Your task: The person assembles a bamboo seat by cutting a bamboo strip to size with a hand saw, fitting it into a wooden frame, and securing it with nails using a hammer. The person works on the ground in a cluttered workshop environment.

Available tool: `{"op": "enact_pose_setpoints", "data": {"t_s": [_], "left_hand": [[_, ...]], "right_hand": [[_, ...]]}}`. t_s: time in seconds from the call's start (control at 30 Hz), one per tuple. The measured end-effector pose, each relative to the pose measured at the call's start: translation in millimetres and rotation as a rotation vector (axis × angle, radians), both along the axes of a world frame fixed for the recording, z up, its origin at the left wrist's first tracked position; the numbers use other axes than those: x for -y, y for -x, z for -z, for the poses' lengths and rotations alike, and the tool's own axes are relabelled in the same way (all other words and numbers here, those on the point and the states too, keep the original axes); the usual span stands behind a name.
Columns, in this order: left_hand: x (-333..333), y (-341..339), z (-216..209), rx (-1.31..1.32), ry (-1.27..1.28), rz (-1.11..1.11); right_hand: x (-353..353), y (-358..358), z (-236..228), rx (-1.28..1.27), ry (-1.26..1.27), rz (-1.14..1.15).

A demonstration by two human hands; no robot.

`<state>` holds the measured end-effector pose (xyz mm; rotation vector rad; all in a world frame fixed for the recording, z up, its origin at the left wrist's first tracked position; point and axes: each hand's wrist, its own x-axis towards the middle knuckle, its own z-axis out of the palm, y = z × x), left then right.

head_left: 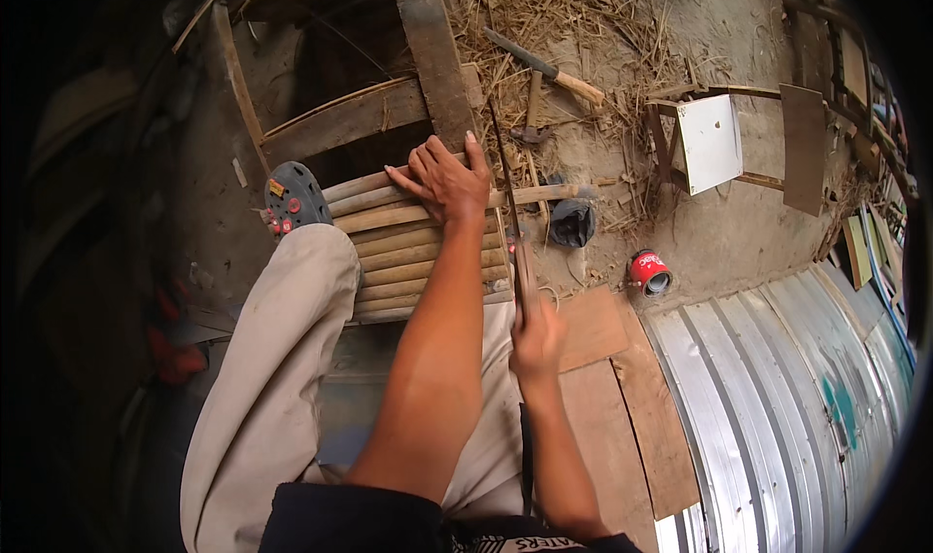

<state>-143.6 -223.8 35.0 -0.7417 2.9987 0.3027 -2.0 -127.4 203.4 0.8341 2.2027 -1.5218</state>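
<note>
Fingers splayed, the left hand (447, 181) steadies the wooden slats (397, 259) while the right hand (540, 339), closed round the saw (525, 279), should stroke straight, clear of the left.

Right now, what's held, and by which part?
The right hand holds a long-bladed tool, likely a saw, by its handle; the left hand rests on bamboo slats.

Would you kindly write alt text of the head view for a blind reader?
A person's left hand rests on a row of round brown wooden slats while the blurred right hand grips a long, narrow, dark-bladed tool. A foot in a grey clog is at the slats' left end, a red cylindrical can on the dirt floor.
</note>
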Motion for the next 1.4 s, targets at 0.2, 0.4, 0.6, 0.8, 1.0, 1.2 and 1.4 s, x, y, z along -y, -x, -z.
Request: {"op": "enact_pose_setpoints", "data": {"t_s": [0.2, 0.4, 0.6, 0.8, 1.0, 1.2, 1.4], "left_hand": [[0, -1, -3, 0.056, -0.067, -0.015], [0, -1, 4, -0.093, 0.004, -0.001], [0, -5, 7, -0.091, 0.005, -0.006], [0, 1, 3, -0.107, -0.004, -0.003], [0, -4, 5, -0.070, 0.004, 0.011], [1, -5, 12, -0.081, 0.032, 0.006], [1, -3, 8, -0.035, -0.035, 0.004]], "right_hand": [[-6, -38, -108, 0.005, 0.119, 0.122], [6, 71, 56, -0.091, -0.075, -0.050], [16, 61, 53, -0.122, -0.084, -0.001], [-8, -35, -90, 0.017, 0.034, -0.030], [-19, -58, -94, 0.162, 0.100, 0.066], [13, 90, 75, -0.093, -0.043, -0.011], [10, -34, -47, 0.188, 0.112, 0.089]]}}
